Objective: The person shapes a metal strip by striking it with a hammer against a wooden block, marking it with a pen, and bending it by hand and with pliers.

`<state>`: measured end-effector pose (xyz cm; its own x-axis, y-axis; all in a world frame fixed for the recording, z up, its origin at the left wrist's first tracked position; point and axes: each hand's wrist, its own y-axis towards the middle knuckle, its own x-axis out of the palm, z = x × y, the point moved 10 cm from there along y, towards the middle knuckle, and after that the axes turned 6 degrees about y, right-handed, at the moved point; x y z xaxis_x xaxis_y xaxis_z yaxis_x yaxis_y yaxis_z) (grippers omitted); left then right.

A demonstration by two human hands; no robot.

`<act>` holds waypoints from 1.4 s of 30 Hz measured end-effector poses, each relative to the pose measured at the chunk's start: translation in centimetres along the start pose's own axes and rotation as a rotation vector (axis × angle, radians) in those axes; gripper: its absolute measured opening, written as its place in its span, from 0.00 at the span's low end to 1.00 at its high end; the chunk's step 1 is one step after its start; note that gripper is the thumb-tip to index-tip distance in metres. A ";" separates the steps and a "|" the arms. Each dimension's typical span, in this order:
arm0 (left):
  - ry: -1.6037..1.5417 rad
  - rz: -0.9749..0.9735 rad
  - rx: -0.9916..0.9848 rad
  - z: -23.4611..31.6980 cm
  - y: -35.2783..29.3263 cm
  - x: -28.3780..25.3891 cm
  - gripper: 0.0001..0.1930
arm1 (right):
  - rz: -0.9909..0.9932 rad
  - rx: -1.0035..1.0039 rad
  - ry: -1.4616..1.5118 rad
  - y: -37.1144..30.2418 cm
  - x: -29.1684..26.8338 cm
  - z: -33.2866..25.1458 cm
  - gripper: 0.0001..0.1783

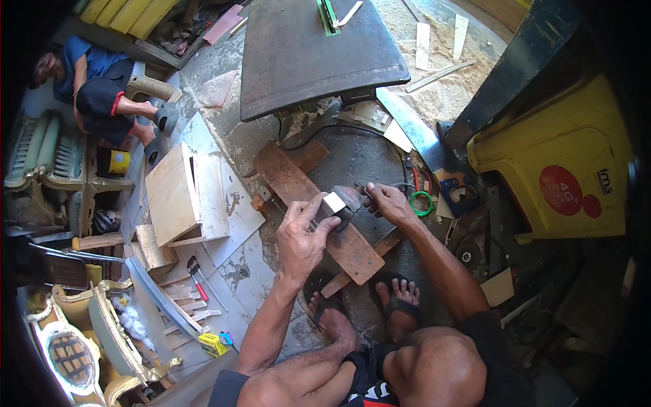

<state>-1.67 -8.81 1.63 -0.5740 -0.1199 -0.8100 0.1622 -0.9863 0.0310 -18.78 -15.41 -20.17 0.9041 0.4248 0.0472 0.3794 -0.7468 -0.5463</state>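
Observation:
A small block with a bright white top face (333, 202) sits between the thumb and fingers of my left hand (302, 234). Beneath and beside it is a dark grey metal piece (350, 197) that looks like a small vise, on a reddish-brown wooden plank (352, 252). My right hand (389, 203) is at the metal piece's right side, its fingers curled round a small dark part that I cannot make out. The plank slants between my feet, resting on wooden crosspieces (388, 243).
A dark table with a green-edged slot (319, 61) stands ahead. Right are a yellow plastic stool (542, 156), a green ring (421, 203) and pliers (409, 169). Left lie boards (173, 197), a red-handled tool (198, 278) and a tape measure (212, 344). Another person (102, 88) sits far left.

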 end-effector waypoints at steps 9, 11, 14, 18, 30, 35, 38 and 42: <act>-0.076 0.067 0.015 -1.4 -0.5 0.8 0.24 | 0.047 -0.003 -0.145 -1.6 -0.9 -1.5 0.31; -0.069 0.040 -0.033 -1.4 -0.5 0.9 0.24 | 0.058 -0.073 -0.145 -2.7 -1.2 -3.1 0.29; -0.087 0.092 0.023 -1.2 -0.5 0.7 0.23 | 0.018 -0.214 -0.094 -4.8 -1.6 -5.7 0.25; -0.036 0.045 -0.025 -1.3 -0.5 0.7 0.23 | -0.150 -0.327 0.088 -7.4 0.0 -10.3 0.21; 0.257 0.094 0.087 0.0 -1.1 0.5 0.25 | -0.015 -0.539 -0.356 2.2 3.9 -15.0 0.19; 0.194 0.118 0.118 0.1 -0.9 1.3 0.24 | -0.161 0.066 -0.318 5.1 1.3 -4.9 0.25; 0.229 0.087 0.085 -0.2 -0.9 0.9 0.24 | -0.068 0.138 -0.538 1.5 -0.8 -3.5 0.29; 0.244 0.075 0.073 -0.4 -0.9 0.8 0.24 | 0.003 0.114 -0.509 -5.5 -2.7 -7.0 0.34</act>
<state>-2.00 -7.98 0.73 -0.3509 -0.1705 -0.9208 0.1331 -0.9824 0.1312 -21.93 -15.99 -11.47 0.6845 0.6385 -0.3517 0.3272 -0.7003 -0.6345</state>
